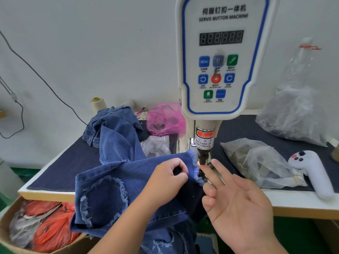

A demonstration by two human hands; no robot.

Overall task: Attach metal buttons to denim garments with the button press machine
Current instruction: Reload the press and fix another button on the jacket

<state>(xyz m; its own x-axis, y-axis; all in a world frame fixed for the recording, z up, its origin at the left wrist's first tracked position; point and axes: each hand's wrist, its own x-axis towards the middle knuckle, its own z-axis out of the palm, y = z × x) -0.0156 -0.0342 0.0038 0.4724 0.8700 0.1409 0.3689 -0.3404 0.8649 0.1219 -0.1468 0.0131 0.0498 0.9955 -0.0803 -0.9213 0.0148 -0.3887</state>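
Your left hand (169,177) pinches the denim (128,180) beside the press (202,158); your right hand (236,200) is spread open, holding nothing, index fingertip at the punch.

Your left hand (167,177) comes in from the lower left with the forearm angled up and to the right, knuckles up, fingers curled into a tight pinch with the thumb tucked against them. Your right hand (236,200) sits just beside it, palm up and open, fingers spread and straight. Its index fingertip (200,165) reaches furthest forward; the thumb bends inward toward the left hand.
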